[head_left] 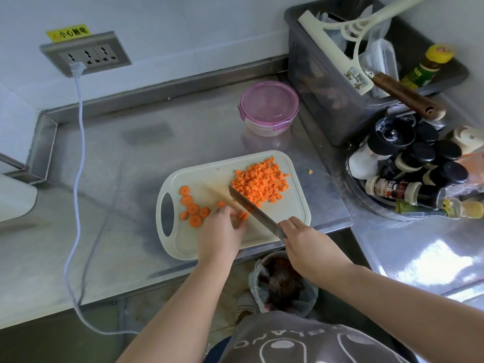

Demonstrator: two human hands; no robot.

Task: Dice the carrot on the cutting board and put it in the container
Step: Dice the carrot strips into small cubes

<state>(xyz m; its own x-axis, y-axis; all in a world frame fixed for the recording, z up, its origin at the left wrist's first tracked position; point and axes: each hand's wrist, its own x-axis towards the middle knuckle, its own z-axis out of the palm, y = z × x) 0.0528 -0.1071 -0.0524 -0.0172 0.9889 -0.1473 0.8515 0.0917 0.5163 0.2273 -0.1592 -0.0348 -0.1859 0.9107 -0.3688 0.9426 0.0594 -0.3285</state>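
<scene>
Curled round the knife's handle, the right grip (pixel 311 244) held the knife (pixel 254 211) with its blade slanting across the cutting board (pixel 209 172), tip towards the far side. The left grip (pixel 222 231) pinned carrot strips (pixel 243 215) under bent fingertips, just beside the blade. Diced carrot (pixel 262 182) lay heaped on the board's far right part. Carrot rounds (pixel 193 205) lay near its handle hole at the left, and one stray cube (pixel 310 171) sat on the bench (pixel 117 166) beyond the board's right edge. The board's near edge ran close to the bench's front edge, above a bagged waste bin (pixel 282 281) on the floor. Open bench stretched left of the board as far as a white cable (pixel 78 158), and between the board and the container (pixel 268 107). That container stood well apart behind the board, clear-walled, its pink lid clipped on. A grey tub (pixel 327 106) at the far right held a cream squeegee (pixel 332 51), plastic bags and a yellow-capped bottle (pixel 429 62). A round rack of spice bottles (pixel 408 163) stood in front of it. A yellow sticker (pixel 68 32) above the wall socket (pixel 85 55) read 小心触电; the bottle labels were too small to read
</scene>
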